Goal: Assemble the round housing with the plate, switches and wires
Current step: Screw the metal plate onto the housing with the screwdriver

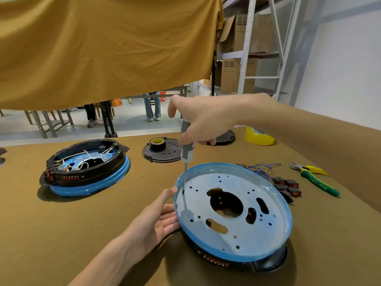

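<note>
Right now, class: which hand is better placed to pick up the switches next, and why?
The left hand: it is open against the plate rim, holding nothing. The switches lie nearer the right hand, but it grips the screwdriver.

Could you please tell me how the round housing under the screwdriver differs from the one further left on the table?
The near blue-rimmed round housing shows a bare perforated metal plate; the far blue-and-black round housing shows white wires and fitted switches. The near one has its blue rim on top, the far one at the bottom. Both rest on the brown table.
</note>
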### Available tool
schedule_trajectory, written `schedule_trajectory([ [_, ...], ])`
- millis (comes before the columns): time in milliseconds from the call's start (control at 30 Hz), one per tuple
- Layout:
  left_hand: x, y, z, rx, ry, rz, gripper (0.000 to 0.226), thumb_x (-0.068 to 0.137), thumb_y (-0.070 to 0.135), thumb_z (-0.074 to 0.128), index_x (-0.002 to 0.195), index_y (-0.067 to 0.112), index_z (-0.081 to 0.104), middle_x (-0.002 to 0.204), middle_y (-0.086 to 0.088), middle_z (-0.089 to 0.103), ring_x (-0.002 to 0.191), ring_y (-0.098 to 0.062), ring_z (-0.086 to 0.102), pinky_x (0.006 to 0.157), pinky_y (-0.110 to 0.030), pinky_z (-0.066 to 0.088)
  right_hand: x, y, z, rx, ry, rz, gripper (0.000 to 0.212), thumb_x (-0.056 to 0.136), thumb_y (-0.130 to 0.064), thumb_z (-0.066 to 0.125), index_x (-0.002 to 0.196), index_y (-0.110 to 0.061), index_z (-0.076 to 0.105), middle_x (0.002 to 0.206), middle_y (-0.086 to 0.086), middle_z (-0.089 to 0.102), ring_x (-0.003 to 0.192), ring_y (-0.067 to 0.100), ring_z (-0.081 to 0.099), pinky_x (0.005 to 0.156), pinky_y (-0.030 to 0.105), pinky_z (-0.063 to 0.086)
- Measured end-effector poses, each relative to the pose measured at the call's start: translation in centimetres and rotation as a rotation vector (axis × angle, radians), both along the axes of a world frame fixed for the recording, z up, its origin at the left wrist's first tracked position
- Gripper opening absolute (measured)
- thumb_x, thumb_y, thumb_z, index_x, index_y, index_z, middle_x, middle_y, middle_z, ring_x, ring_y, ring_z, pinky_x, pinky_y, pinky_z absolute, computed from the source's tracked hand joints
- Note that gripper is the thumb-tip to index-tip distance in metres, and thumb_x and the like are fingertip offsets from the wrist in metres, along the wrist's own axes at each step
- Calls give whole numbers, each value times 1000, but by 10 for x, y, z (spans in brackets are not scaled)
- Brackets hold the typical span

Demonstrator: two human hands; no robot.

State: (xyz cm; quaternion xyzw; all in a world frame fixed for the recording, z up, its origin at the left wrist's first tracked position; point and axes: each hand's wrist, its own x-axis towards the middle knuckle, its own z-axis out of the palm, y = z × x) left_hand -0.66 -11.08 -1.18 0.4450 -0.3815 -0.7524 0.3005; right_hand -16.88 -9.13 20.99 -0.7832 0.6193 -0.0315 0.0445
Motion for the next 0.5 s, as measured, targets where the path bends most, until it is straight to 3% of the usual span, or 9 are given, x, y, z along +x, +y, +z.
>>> schedule_trajectory([
  [100,0,0,1,12,10,12,81,56,47,89,115,1,60,95,-17,79,90,-28,79,65,-35,64,4,-1,-6,-157,157,19,52,102,-47,56,133,-11,35,90,11,68,74,26,70,64,42,60],
  [267,0,0,1,19,16,4,79,59,46,89,116,0,60,95,-17,79,90,-28,79,64,-34,64,7,-3,3,23,33,-8,54,98,-27,66,136,-13,29,73,6,70,42,9,61,44,24,51],
  [333,0,0,2,33,17,15,79,57,45,89,115,0,60,94,-17,79,89,-28,79,62,-34,64,8,-7,-3,-80,111,12,44,104,-37,55,131,-10,32,71,7,73,47,18,67,44,28,53],
  [400,0,1,3,48,24,24,79,57,44,90,114,-1,60,94,-18,79,88,-29,79,62,-35,64,7,-7,-6,-126,141,23,45,105,-44,50,130,-11,33,83,8,72,61,23,71,53,34,58],
  [467,1,1,3,55,29,16,78,59,43,91,115,-1,60,95,-19,79,89,-30,79,63,-35,64,5,-7,-1,-14,88,-4,51,101,-39,59,135,-15,30,91,10,71,74,27,70,60,39,58],
  [500,1,0,3,59,32,13,78,59,43,91,116,-1,60,96,-19,79,90,-30,79,63,-36,64,5,-6,3,40,61,-23,53,98,-34,63,136,-17,30,89,9,72,72,25,66,57,36,55],
])
